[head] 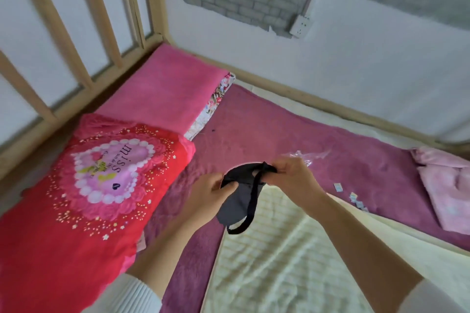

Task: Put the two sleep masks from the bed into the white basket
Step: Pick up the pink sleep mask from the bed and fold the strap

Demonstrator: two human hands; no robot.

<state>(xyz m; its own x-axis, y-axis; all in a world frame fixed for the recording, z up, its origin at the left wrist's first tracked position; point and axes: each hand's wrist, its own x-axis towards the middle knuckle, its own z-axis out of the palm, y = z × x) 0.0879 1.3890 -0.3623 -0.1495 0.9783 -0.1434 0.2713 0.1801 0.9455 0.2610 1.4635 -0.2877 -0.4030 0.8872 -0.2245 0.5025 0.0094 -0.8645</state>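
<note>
A black sleep mask (237, 202) with a black elastic strap hangs above the bed, held up by both hands. My left hand (208, 195) pinches its left end and my right hand (292, 178) pinches its right end. The dark grey body of the mask droops down between them and the strap loops below it. I cannot tell whether this is one mask or two held together. No white basket is in view.
A purple blanket (279, 129) covers the bed, with a cream quilt (279, 262) under my arms. A red pillow (76, 198) and a pink one (162, 89) lie at the left by the wooden frame. A clear plastic wrapper (307, 156), small packets (356, 198) and pink cloth (447, 185) lie at the right.
</note>
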